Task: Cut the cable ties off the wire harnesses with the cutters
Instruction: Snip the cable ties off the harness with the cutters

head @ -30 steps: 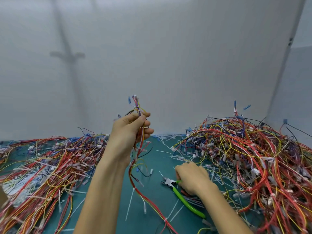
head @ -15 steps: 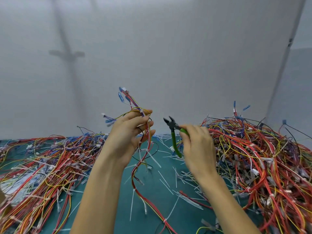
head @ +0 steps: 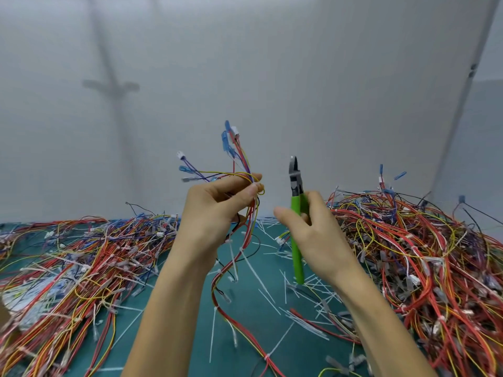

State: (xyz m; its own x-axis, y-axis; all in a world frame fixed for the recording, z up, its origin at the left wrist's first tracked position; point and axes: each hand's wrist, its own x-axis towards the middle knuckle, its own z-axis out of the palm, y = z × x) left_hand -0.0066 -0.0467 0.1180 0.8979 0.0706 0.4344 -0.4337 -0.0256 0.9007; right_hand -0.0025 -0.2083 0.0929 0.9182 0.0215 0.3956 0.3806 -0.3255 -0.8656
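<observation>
Covering the left edge [head: 81, 268] and right edge [head: 422, 254] of a green counter [head: 304, 355], two tangled heaps of wire harnesses flank a strip strewn with loose white cable ties [head: 261, 282]. Above the middle, the left hand [head: 217, 210] pinches one harness [head: 248, 232], connectors pointing up. Just beside it, the right hand [head: 313, 232] is curled around green-handled cutters [head: 297, 257], nose upward.

Soft even light, faint shadow on the wall [head: 114, 85], edges seemingly bowed, slightly soft
</observation>
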